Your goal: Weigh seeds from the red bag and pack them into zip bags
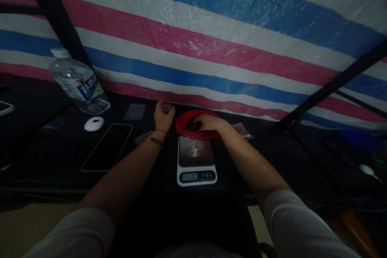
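My left hand is closed round a small clear plastic cup behind the scale, with its wrist wearing a red string and a beaded bracelet. To its right lies a red plastic bag, its mouth spread wide, holding small dark pieces too dim to name. My right hand reaches into this bag with fingers drawn together among the pieces; its fingertips are partly hidden. Just in front of the bag stands a white kitchen scale with a bare metal plate and a lit display.
A clear bag with small pieces lies right of the red bag. On the left are a flat zip bag, a phone, a white rounded case and a big plastic bottle. Striped sheeting hangs behind the black table.
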Demonstrator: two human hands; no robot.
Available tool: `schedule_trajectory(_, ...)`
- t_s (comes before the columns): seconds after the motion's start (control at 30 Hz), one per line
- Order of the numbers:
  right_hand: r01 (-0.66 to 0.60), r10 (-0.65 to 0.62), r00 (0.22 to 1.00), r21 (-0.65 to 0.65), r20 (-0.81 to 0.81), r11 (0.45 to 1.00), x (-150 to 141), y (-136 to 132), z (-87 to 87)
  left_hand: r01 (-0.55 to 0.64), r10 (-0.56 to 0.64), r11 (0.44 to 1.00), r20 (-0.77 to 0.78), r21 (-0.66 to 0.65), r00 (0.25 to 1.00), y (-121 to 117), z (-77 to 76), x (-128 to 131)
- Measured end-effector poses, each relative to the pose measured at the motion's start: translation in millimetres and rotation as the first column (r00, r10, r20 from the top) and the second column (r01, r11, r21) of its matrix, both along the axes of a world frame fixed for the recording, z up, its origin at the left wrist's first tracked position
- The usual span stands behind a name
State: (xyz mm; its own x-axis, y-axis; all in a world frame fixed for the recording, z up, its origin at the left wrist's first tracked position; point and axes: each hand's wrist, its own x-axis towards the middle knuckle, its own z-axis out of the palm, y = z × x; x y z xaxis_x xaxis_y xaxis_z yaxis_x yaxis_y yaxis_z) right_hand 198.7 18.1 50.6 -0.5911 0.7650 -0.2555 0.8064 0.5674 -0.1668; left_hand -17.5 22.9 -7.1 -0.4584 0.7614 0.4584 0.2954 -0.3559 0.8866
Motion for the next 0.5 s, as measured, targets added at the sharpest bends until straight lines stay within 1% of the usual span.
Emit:
schedule_trajectory(0.07, -0.003, 0.003, 1.0, 0.008, -0.012, 1.0, -1.8, -1.4, 0.5, 0.003, -0.003, 1.0, 0.006, -0.008, 1.0, -0.7, 0.5, 0.1)
schedule_trajectory(0.2, -0.048, 0.046, 0.997, -0.028, -0.062, 0.998, -4.7, -3.3, 0.2, -0.003, 0.003, 1.0, 0.0, -0.027, 1.0, -3.0, 3.3, 0.2)
schedule_trajectory(0.37, -0.005, 0.006, 0.997, 0.02, -0.071, 1.0, -5.9, -2.7, -5.8, 0.006, -0.006, 1.0, 0.003, -0.025, 1.0, -5.3, 6.5, 0.4)
schedule_trajectory(0.5, -0.023, 0.024, 0.996, 0.011, -0.083, 1.0, -7.3, -3.9, -6.6, 0.013, -0.013, 1.0, 0.006, -0.029, 1.0, -6.3, 7.7, 0.3)
